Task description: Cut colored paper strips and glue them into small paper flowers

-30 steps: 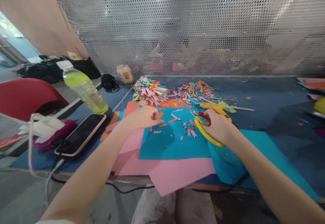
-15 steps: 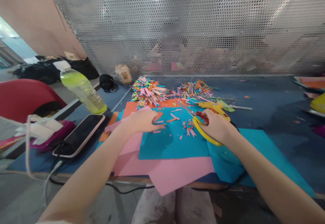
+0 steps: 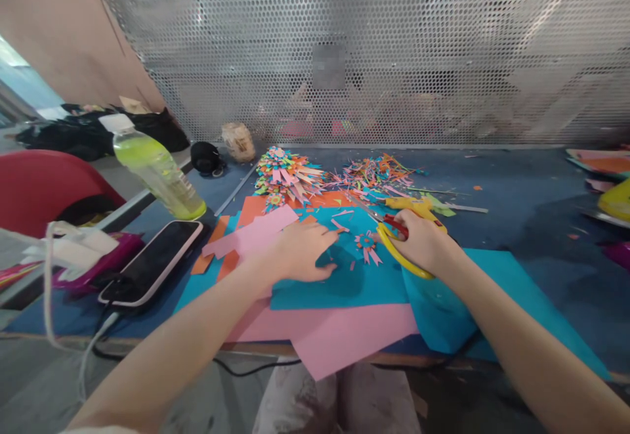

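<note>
My left hand (image 3: 302, 250) lies flat with fingers stretched out on a teal paper sheet (image 3: 344, 283), touching small paper scraps. My right hand (image 3: 420, 243) is closed round the yellow handle of a pair of scissors (image 3: 391, 237), whose blades point away to the upper left. A small pink cut paper flower (image 3: 367, 245) lies on the teal sheet between the two hands. Pink sheets (image 3: 339, 339) lie under the teal one, reaching over the table's front edge.
A heap of coloured paper flowers and strips (image 3: 290, 178) sits behind the sheets. A green drink bottle (image 3: 155, 168), a phone (image 3: 152, 261) on a cable and a red chair (image 3: 44, 188) are at the left. A perforated metal screen (image 3: 374, 53) closes the back.
My left hand has opened from a pinch and slid toward me and to the right across the teal sheet. The right hand has stayed on the scissors.
</note>
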Action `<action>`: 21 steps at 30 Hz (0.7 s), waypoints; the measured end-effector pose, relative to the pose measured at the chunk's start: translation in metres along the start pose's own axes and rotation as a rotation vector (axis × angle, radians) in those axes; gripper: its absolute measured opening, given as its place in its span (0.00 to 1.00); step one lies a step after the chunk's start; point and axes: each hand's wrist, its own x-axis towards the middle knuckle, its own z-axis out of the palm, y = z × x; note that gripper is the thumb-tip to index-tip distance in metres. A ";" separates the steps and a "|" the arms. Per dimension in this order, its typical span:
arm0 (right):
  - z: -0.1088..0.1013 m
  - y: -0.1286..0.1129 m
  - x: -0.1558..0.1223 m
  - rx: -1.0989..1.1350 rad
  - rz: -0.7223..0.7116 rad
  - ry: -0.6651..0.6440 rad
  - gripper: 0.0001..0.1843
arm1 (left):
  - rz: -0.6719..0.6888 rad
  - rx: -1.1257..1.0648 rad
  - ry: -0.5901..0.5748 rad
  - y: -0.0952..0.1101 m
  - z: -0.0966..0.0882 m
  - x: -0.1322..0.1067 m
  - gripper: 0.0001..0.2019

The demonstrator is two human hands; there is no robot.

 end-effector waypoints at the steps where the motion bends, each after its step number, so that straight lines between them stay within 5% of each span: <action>1: 0.000 0.000 0.000 0.000 -0.003 0.000 0.21 | -0.008 0.004 0.004 -0.002 -0.001 0.000 0.15; 8: 0.000 0.003 0.001 0.003 -0.019 0.020 0.20 | -0.108 -0.100 0.203 -0.017 0.001 0.001 0.12; 15: 0.007 0.006 0.004 0.072 -0.047 0.081 0.25 | -0.366 -0.497 0.452 -0.028 0.007 0.009 0.08; 21: 0.003 0.002 0.003 0.219 -0.087 0.132 0.18 | -0.365 -0.757 0.585 -0.031 0.011 0.015 0.08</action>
